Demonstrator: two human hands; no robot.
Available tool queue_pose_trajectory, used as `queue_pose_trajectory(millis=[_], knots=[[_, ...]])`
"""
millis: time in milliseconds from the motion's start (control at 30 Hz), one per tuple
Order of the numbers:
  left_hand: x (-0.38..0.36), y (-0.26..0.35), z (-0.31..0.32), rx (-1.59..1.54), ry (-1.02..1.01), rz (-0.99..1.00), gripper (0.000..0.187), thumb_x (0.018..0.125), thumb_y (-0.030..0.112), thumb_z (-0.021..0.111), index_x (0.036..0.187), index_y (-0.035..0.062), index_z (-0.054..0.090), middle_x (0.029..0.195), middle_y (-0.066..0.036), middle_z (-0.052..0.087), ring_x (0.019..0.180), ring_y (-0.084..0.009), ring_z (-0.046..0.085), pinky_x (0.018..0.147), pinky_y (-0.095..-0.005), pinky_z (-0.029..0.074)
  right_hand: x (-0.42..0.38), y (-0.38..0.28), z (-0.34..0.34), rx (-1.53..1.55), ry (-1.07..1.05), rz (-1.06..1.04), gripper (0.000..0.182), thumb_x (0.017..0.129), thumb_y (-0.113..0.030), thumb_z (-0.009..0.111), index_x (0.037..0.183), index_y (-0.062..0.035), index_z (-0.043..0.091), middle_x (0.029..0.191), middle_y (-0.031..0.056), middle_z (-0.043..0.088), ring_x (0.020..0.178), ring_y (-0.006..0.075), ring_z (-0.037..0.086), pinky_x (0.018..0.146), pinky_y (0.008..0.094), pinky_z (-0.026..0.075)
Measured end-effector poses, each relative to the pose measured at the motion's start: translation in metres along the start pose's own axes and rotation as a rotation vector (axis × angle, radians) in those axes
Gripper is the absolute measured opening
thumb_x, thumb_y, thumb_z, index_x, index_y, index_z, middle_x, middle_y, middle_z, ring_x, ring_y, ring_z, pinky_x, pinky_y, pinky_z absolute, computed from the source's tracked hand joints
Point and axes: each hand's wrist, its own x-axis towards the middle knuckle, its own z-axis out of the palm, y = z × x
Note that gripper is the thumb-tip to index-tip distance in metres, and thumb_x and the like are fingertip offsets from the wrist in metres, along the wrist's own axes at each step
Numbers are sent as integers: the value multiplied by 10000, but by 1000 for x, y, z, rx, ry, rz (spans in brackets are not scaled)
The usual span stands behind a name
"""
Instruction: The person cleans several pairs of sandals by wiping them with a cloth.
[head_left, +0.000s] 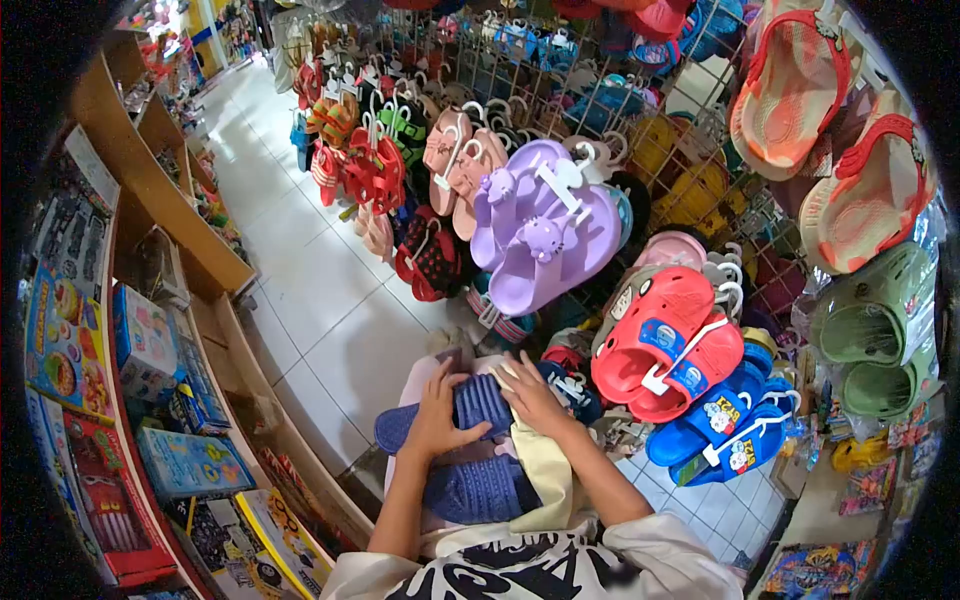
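Note:
A dark blue slipper (pixel 481 404) with a ridged strap lies across my lap. My left hand (pixel 436 412) grips it, fingers on the far side and thumb along the near edge of the strap. My right hand (pixel 534 396) rests at the slipper's right end, its fingers stretched out and apart over the edge of a cream cloth (pixel 546 468). Closer to my body lies a second dark blue slipper (pixel 470 490) with the same ridged strap, which neither hand touches. Part of the cloth is hidden under my right forearm.
Ahead, a wire rack (pixel 690 110) holds hanging pairs: lilac sandals (pixel 560 235), red clogs (pixel 655 345), blue slides (pixel 725 425) and green clogs (pixel 870 330). Wooden shelves with boxed toys (pixel 70 340) line my left side. White floor tiles (pixel 330 270) run between.

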Motion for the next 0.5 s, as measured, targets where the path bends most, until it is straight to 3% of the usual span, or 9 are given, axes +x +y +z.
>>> queue_pose_trajectory(millis=[33, 100, 200, 333, 400, 500], knots=[[1, -8, 1, 10, -26, 3, 808, 594, 464, 796, 1222, 66, 478, 1379, -189, 380, 1280, -438, 336, 1068, -492, 279, -1, 6, 3, 22, -66, -14, 424, 894, -94, 535, 1314, -62, 484, 1435, 160, 379, 1361, 408, 264, 1095, 431, 280], [0, -9, 0, -5, -60, -22, 834, 587, 462, 787, 1234, 43, 469, 1396, -235, 336, 1305, -447, 294, 1075, -521, 253, -4, -3, -9, 73, -129, 4, 318, 901, -105, 533, 1210, -49, 577, 1376, 138, 461, 1358, 370, 288, 1094, 432, 292], [-2, -7, 0, 201, -8, 63, 938, 578, 465, 796, 1269, -31, 399, 1399, -256, 316, 1338, -438, 259, 1099, -487, 235, -13, -12, -24, 43, -217, -65, 211, 897, -127, 549, 1058, -35, 649, 1257, 122, 567, 1326, 327, 360, 1084, 422, 312], [-5, -3, -1, 169, 0, 43, 831, 611, 492, 764, 1197, -19, 472, 1404, -253, 279, 1312, -443, 273, 1084, -513, 238, -10, -11, -51, 103, -375, -119, 187, 908, -105, 515, 1028, -45, 645, 1161, 128, 603, 1223, 334, 464, 1042, 421, 355], [-5, -5, 2, 73, 2, 28, 809, 615, 463, 773, 1180, -24, 459, 1331, -234, 336, 1266, -409, 327, 1067, -500, 261, -4, -16, -50, 53, -113, -111, 196, 891, -97, 522, 1033, -31, 638, 1155, 140, 590, 1192, 342, 477, 1029, 426, 363], [-9, -2, 1, 70, 1, 48, 791, 614, 440, 775, 1182, 0, 447, 1260, -207, 390, 1205, -379, 384, 1027, -490, 298, 4, -23, -21, 69, 68, 70, 247, 866, -75, 487, 1056, -35, 641, 1216, 146, 557, 1235, 322, 437, 1058, 425, 332]])
